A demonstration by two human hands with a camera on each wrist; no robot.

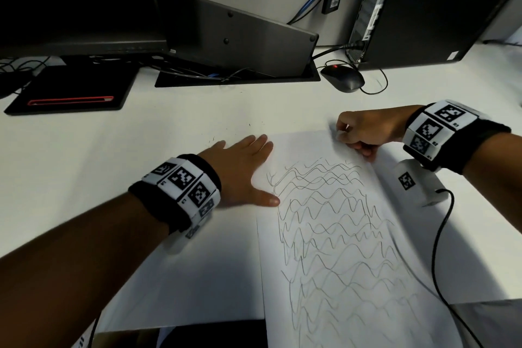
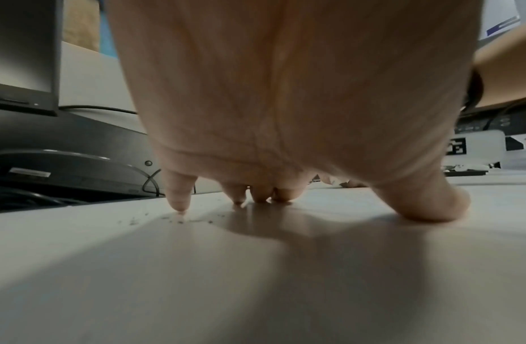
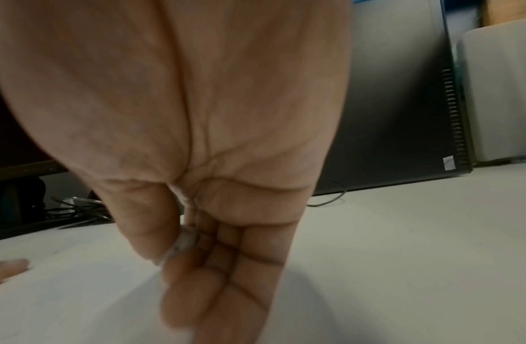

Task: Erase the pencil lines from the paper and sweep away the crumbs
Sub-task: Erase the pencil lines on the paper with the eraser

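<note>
A white sheet of paper (image 1: 324, 234) covered in wavy pencil lines lies on the white desk (image 1: 141, 150); its near end reaches past the desk's front edge. My left hand (image 1: 243, 167) lies flat with straight fingers on the sheet's upper left edge, thumb (image 2: 426, 204) and fingertips (image 2: 258, 195) pressed down. My right hand (image 1: 364, 130) pinches a small white eraser (image 1: 341, 135) at the sheet's top right corner. In the right wrist view the eraser (image 3: 182, 244) shows between thumb and curled fingers. Dark crumbs (image 2: 179, 220) lie beside my left little finger.
A monitor base (image 1: 70, 90) with a red stripe sits back left, and a tilted dark panel (image 1: 240, 34) behind the paper. A black mouse (image 1: 343, 78) and a computer tower (image 1: 423, 8) stand back right. A black cable (image 1: 440, 234) trails from my right wrist.
</note>
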